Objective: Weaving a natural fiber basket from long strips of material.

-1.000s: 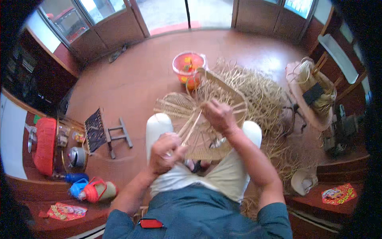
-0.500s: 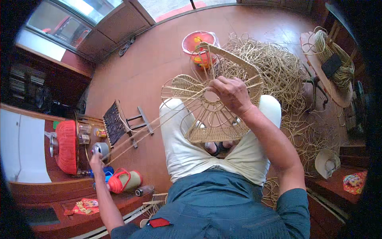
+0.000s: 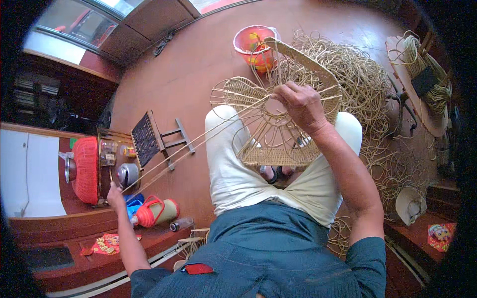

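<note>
At center frame our right hand (image 3: 302, 105) grips the half-woven basket frame (image 3: 278, 124) steady on our lap, while our left hand (image 3: 116, 191), far lower left, pinches long cane strands (image 3: 189, 146) pulled taut to tighten them.

Daylight pours in from the doorway (image 3: 149, 25) up top, washing the floor (image 3: 198, 64) in a soft, even glow. My left hand (image 3: 116, 191) smears slightly. Shadows stay gentle beneath my knees. Fisheye bends the cabinet (image 3: 30, 164) edges, and the corners go black all round the rim.
</note>
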Tool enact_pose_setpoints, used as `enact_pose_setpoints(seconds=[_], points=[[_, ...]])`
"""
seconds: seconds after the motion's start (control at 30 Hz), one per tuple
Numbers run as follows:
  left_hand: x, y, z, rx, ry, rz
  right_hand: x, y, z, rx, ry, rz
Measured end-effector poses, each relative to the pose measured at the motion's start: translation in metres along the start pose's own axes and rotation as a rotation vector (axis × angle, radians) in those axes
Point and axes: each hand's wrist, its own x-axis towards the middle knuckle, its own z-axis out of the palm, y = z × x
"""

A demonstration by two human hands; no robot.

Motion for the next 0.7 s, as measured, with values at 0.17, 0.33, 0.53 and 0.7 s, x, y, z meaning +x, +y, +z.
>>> enact_pose_setpoints(seconds=[0.17, 0.33, 0.53, 0.7], points=[[0.099, -0.152, -0.066, -0.232, 0.358, -0.367, 0.002, 0.004, 0.003, 0.045, 0.010, 0.011], [0.116, -0.124, -0.098, 0.093, 0.453, -0.496, 0.000, 0.004, 0.001, 0.035, -0.024, 0.026], [-0.075, 0.197, 0.030, -0.398, -0.215, 0.578, 0.006, -0.009, 0.003, 0.025, 0.021, 0.079], [-0.232, 0.359, 0.056, -0.571, -0.187, 1.063, 0.005, -0.016, 0.005, 0.166, 0.050, 0.254]])
